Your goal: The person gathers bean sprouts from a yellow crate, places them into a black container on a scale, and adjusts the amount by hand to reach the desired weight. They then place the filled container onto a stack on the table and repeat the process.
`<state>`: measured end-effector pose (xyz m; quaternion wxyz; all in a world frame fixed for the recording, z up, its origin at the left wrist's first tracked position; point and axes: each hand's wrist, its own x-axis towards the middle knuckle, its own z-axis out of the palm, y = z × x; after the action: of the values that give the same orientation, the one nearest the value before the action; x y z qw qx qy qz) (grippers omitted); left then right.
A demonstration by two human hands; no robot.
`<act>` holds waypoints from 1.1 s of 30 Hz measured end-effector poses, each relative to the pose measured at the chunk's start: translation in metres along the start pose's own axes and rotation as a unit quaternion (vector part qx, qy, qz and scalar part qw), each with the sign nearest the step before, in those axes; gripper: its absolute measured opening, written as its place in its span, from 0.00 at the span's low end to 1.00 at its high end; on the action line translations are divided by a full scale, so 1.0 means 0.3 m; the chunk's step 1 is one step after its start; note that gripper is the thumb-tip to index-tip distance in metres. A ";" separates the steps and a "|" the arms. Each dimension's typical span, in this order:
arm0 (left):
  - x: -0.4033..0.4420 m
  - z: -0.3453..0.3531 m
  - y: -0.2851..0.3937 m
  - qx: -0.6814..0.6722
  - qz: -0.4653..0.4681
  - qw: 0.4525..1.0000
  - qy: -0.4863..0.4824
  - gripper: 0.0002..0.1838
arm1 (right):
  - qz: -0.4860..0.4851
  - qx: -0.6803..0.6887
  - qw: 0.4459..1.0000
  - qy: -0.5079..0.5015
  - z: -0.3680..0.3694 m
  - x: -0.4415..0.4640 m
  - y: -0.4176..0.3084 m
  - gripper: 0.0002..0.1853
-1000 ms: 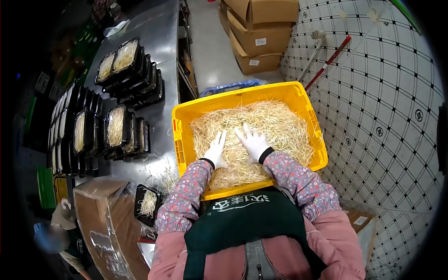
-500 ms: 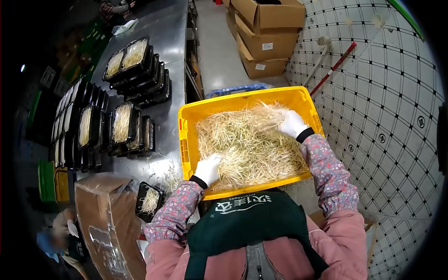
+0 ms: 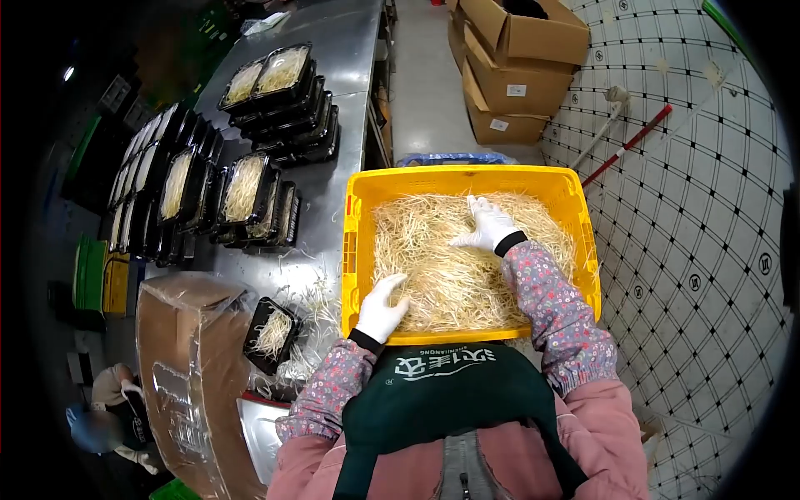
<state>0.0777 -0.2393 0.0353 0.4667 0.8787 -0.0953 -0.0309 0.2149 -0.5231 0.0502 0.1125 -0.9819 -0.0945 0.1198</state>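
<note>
A yellow crate (image 3: 471,177) in front of me holds a thick layer of pale bean sprouts (image 3: 454,283). At the crate's near left corner is my left hand (image 3: 382,310), white-gloved, its fingers curved and apart beside the sprouts. Farther back, my right hand (image 3: 490,227), gloved too, rests on top of the heap with fingers spread. Neither hand grips a bunch. To the left of the crate, a black tray (image 3: 272,335) with a small portion of sprouts sits tilted on the table, loose strands around it.
Filled black trays (image 3: 282,108) stand in several stacks on the metal table (image 3: 337,50). A plastic-covered cardboard box (image 3: 179,375) is at the near left. Stacked cartons (image 3: 517,83) and a red-and-white pole (image 3: 625,147) are beyond the crate. Another person (image 3: 125,412) is at lower left.
Both hands have let go of their bunches of sprouts. My right hand has moved left toward the crate's middle, and its fingers have spread. The view has shifted, so the crate appears farther right.
</note>
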 end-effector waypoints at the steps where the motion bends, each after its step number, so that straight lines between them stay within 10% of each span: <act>1: -0.010 -0.025 0.023 -0.034 -0.019 0.999 0.024 0.21 | -0.002 0.004 1.000 -0.025 0.009 0.011 -0.020 0.66; 6: -0.141 -0.220 -0.045 -0.011 -0.037 0.943 0.331 0.19 | -0.039 -0.103 0.984 -0.140 0.039 -0.136 -0.274 0.71; 11: -0.370 -0.449 -0.283 0.272 -0.194 0.733 0.592 0.31 | -0.100 -0.165 0.978 -0.074 0.133 -0.221 -0.319 0.70; 16: -0.566 -0.505 -0.505 0.196 -0.406 0.623 0.639 0.36 | -0.049 -0.066 0.994 -0.073 0.043 -0.023 -0.074 0.69; 22: -0.624 -0.510 -0.663 -0.257 -0.324 0.575 0.706 0.30 | 0.016 -0.100 0.987 -0.125 0.077 0.059 0.041 0.76; 26: -0.603 -0.489 -0.702 -0.303 -0.454 0.497 0.675 0.18 | -0.025 -0.073 0.996 -0.048 0.123 -0.014 -0.037 0.48; 28: -0.697 -0.480 -0.994 -0.232 -0.454 0.522 0.684 0.18 | -0.044 -0.039 0.998 -0.020 0.146 -0.040 -0.030 0.36; 33: -0.609 -0.472 -0.703 -0.358 -0.295 0.493 0.736 0.20 | -0.014 0.081 0.993 -0.090 -0.072 -0.082 -0.038 0.42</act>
<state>-0.0519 0.0271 -0.0655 0.6054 0.3170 0.5666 0.4605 0.1953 -0.5218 0.0787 0.1840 -0.9534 -0.1080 0.2135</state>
